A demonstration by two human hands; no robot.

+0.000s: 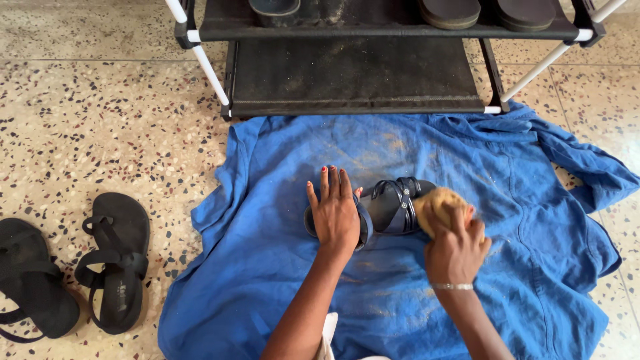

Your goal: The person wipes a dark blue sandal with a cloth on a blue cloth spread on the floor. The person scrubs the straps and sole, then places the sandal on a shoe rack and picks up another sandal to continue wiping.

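Gripping dark sandal (393,207), yellow cloth (437,205)

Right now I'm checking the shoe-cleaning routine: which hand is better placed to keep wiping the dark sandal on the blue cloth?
The right hand. It grips the yellowish sponge against the toe end of the dark sandal. The left hand lies flat on the sandal's other end, pinning it to the blue cloth.

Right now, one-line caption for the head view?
Left hand steadies a dark sandal on blue cloth; right hand presses a tan rag.
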